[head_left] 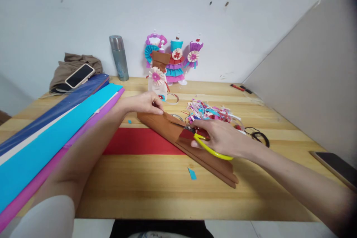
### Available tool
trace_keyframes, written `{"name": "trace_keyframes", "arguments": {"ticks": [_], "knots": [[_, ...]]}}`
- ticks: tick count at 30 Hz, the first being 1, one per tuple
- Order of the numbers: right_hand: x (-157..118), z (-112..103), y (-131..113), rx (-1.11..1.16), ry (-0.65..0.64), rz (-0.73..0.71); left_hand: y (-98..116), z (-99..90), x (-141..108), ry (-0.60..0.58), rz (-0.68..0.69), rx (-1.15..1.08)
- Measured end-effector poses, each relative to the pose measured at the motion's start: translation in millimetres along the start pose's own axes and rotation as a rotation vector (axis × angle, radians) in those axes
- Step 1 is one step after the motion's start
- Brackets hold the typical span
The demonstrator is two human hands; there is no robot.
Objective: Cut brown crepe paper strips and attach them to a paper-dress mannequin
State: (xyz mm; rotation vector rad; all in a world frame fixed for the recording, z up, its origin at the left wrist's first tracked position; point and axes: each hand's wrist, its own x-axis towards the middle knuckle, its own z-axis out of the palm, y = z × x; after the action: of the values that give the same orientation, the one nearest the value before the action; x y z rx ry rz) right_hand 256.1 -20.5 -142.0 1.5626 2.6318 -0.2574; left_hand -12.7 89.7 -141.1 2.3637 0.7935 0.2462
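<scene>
My right hand (pixel 220 137) is closed around scissors (pixel 213 150) with yellow handles. Their blades lie along a folded sheet of brown paper (pixel 164 128), and a cut edge runs near them. At the paper's upper left edge, my left hand (pixel 149 103) pinches it between thumb and fingers. The brown paper slants down to the right across a strip of red paper (pixel 131 141) lying on the table. A small blue scrap (pixel 192 173) rests in front of the red strip.
Blue, cyan and purple paper (pixel 69 126) lies at the left, near a phone (pixel 80 76) and a flask (pixel 119 58). Paper-dressed figures (pixel 175 59) stand against the wall. Behind my right hand is a pile of scraps (pixel 209 111); another phone (pixel 337 167) lies far right.
</scene>
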Motion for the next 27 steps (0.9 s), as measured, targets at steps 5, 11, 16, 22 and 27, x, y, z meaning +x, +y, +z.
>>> {"name": "trace_keyframes", "arguments": {"ticks": [5,11,16,22,27], "knots": [[6.4,-0.7,-5.8,-0.010,0.009,0.008,-0.1,0.4,-0.3,0.003,0.033,-0.024],[10.2,-5.7,-13.3,-0.029,0.000,0.022,-1.6,0.0,0.1,-0.001,0.031,-0.025],[10.1,-8.7,-12.9,0.004,-0.021,0.010,-1.6,-0.9,-1.1,0.004,0.028,-0.001],[8.4,-10.2,-9.2,0.008,-0.050,0.003,-2.0,0.0,-0.2,0.012,0.027,0.014],[8.5,-10.3,-8.7,0.014,-0.029,-0.009,-2.1,1.0,-0.1,0.024,0.019,-0.027]]}}
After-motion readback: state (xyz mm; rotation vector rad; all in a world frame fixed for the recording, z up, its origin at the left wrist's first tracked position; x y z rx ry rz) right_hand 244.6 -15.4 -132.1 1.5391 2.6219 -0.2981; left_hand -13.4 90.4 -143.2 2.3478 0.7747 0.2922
